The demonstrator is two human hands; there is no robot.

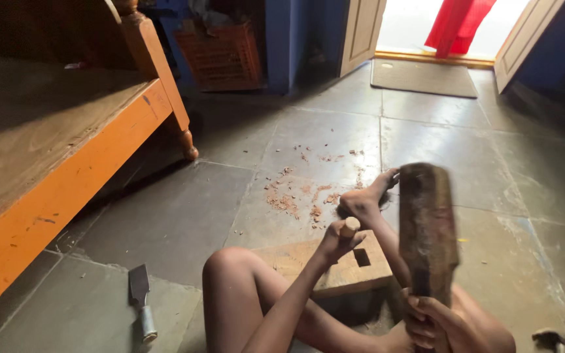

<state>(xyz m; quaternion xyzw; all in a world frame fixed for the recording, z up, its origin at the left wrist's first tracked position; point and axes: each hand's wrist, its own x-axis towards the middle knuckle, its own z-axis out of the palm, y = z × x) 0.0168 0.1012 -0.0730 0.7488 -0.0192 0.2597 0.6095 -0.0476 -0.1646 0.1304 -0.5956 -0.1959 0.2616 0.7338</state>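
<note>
Mortising in progress: left hand (336, 240), fingers wrapped round chisel (350, 227), is steadying it on block (335, 265); right hand (434, 321), fingers clenched, is raising mallet (428, 232), calling for a square strike.

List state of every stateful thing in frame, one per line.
left hand: closed around a chisel handle, upright on the wood block
right hand: gripping the wooden mallet, raised, motion-blurred
wood block: flat on the floor, square mortise cut in it
spare chisel: lying loose on the floor, untouched
wood chips: scattered on tiles
double door: open
</note>
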